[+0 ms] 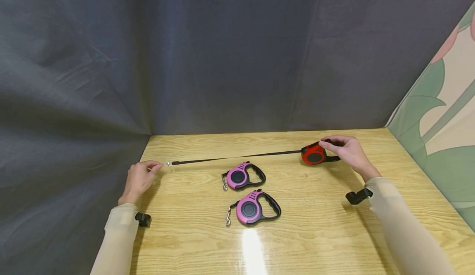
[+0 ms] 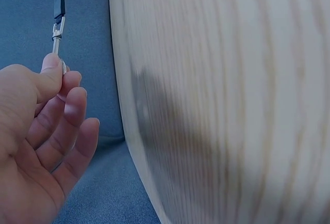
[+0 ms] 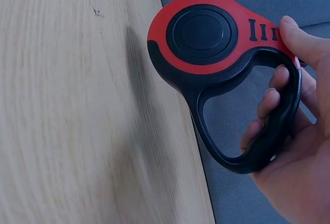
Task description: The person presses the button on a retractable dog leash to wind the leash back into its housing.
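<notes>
My right hand [image 1: 345, 149] grips the black handle of a red retractable dog leash [image 3: 201, 33], its fingers passing through the loop and the thumb on the red casing. A black leash strap [image 1: 237, 156] stretches out of the casing across to the left side. At its far end is a silver snap hook [image 2: 58, 38], pinched between the thumb and forefinger of my left hand [image 1: 139, 180]. The other left fingers are loosely bent. Between the hands, two pink retractable leashes lie on the table, the upper one [image 1: 236, 177] just below the strap and the lower one [image 1: 248, 210] nearer me.
The wooden table [image 1: 185, 242] ends against a dark grey curtain [image 1: 230, 60] at the back and left. A wall panel with leaf and flower patterns [image 1: 438, 114] stands on the right. Small silver hooks hang off the pink leashes' left sides.
</notes>
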Motion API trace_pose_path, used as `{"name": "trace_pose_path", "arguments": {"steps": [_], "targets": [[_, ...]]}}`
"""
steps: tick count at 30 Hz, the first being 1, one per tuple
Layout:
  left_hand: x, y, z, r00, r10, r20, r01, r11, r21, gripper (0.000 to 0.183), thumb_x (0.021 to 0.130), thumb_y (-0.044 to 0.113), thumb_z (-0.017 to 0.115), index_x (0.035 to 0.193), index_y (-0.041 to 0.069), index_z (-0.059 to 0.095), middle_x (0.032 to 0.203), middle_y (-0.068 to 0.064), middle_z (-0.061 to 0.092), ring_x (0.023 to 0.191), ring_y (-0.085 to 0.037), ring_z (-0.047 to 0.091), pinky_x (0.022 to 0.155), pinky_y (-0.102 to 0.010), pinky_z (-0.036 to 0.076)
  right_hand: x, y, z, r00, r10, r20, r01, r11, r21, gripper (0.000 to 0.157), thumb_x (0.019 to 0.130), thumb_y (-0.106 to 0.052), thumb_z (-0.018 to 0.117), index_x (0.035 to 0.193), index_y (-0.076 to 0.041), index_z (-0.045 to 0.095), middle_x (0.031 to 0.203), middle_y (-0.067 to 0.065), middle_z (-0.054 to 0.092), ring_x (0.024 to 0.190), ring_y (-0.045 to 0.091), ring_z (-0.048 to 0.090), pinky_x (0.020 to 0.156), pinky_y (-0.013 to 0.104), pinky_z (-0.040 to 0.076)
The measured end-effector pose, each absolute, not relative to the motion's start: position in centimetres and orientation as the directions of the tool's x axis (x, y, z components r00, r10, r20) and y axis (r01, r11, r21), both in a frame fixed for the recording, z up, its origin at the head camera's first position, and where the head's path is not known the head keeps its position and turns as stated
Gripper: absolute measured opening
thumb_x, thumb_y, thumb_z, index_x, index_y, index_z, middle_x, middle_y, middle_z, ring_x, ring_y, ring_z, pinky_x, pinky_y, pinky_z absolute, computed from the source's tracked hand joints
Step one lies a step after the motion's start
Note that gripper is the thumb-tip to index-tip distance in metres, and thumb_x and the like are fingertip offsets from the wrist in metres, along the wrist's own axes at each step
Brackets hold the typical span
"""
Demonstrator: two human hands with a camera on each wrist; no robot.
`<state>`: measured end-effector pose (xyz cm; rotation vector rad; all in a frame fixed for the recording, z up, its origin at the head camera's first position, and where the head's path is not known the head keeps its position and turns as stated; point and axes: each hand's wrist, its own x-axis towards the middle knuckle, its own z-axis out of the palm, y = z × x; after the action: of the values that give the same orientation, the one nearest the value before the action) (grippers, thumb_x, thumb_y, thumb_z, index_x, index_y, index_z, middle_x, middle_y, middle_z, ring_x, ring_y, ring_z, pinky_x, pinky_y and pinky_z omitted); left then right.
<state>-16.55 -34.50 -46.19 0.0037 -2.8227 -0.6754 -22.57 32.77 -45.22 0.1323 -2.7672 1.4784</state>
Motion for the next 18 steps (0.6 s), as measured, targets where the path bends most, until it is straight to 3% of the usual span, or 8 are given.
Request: {"name": "trace_pose_path", "arguments": {"steps": [12, 18], "targets": [[-16.51, -34.22, -46.26, -0.971, -0.059, 0.232, 0.054, 0.891, 0.451, 0.027, 0.105, 0.028, 0.070, 0.112, 0.004, 0.081, 0.098, -0.016, 0.081, 0.079, -0.028, 0.074, 0.074, -0.050, 0.057, -22.53, 32.29, -45.26, -0.995, -0.090, 0.042, -0.084, 0.538, -0.839, 0.051, 0.100, -0.048, 0.074, 0.130, -0.007, 0.075, 0.104, -0.034, 0.068, 0.100, -0.012, 0.061, 0.084, 0.011, 0.049], [-16.76, -34.02, -46.45, -0.971, -0.050, 0.234, 0.064, 0.888, 0.455, 0.027, 0.105, 0.028, 0.071, 0.110, 0.004, 0.081, 0.097, -0.016, 0.081, 0.076, -0.026, 0.073, 0.069, -0.044, 0.056, -22.51, 31.99, -45.18, -0.995, -0.092, 0.042, -0.085, 0.538, -0.839, 0.050, 0.100, -0.048, 0.074, 0.129, -0.007, 0.075, 0.104, -0.033, 0.069, 0.100, -0.012, 0.061, 0.084, 0.011, 0.049]]}}
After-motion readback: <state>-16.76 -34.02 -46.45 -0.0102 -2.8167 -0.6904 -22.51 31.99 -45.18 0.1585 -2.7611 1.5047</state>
